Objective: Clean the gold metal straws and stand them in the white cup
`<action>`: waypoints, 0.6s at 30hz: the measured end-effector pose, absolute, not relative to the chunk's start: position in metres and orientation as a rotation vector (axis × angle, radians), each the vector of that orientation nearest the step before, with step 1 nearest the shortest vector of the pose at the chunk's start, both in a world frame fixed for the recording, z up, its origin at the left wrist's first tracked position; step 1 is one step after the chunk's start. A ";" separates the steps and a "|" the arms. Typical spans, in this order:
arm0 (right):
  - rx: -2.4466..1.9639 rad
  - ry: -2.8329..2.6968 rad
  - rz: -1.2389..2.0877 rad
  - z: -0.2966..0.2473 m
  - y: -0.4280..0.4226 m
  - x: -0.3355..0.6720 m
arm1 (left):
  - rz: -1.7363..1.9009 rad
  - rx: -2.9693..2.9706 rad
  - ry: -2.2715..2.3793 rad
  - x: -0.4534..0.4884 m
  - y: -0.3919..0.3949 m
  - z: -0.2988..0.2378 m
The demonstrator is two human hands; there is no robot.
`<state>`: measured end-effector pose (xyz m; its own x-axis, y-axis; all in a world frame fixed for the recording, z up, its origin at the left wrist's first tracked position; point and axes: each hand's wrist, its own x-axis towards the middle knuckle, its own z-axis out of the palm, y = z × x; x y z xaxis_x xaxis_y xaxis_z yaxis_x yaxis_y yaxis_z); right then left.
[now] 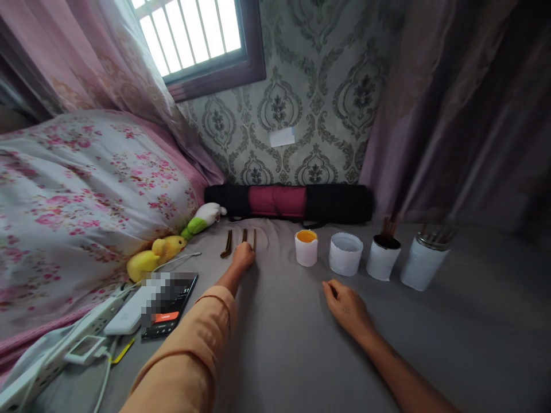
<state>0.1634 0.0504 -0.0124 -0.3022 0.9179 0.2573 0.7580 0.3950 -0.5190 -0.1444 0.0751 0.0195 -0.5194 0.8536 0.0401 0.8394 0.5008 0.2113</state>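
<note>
My left hand [243, 256] reaches forward on the grey bed sheet [284, 344], its fingers closed round the near ends of two thin brown sticks [249, 236]. A third brown stick [227, 244] lies just to the left of it. My right hand [346, 307] rests on the sheet, fingers loosely curled with nothing in them, a short way in front of the white cups. A white cup with orange inside [306, 247] and an empty white cup [345, 253] stand side by side. Further right, one white cup [383, 256] holds brown sticks and another [423, 263] holds dark utensils.
A black and maroon rolled bag [288, 202] lies along the wallpapered wall. A floral pillow [86, 195], a yellow plush toy [155, 256] and a green-white one [201, 219] are at left. A phone [169, 304], a power bank [127, 315] and a power strip [64, 347] lie near left.
</note>
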 end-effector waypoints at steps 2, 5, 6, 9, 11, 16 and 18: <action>-1.432 -2.138 0.413 -0.012 0.051 0.163 | 0.345 1.477 2.664 -0.144 0.075 0.020; -1.430 -2.131 0.405 -0.012 0.050 0.163 | 0.375 1.443 2.669 -0.145 0.075 0.020; -1.426 -2.132 0.407 -0.011 0.050 0.163 | 0.383 1.432 2.671 -0.145 0.075 0.020; -1.417 -2.129 0.409 -0.010 0.049 0.163 | 0.409 1.404 2.675 -0.145 0.076 0.020; -1.415 -2.125 0.408 -0.011 0.049 0.163 | 0.429 1.389 2.675 -0.145 0.076 0.021; -1.417 -2.128 0.414 -0.011 0.050 0.164 | 0.486 1.386 2.650 -0.142 0.077 0.026; -1.421 -2.129 0.415 -0.012 0.050 0.164 | 0.506 1.386 2.632 -0.141 0.078 0.028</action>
<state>0.1636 0.0496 -0.0115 -0.2967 0.9172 0.2659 0.7503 0.3961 -0.5293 -0.1407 0.0778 0.0284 -0.5719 0.8191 0.0453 0.7776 0.5236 0.3482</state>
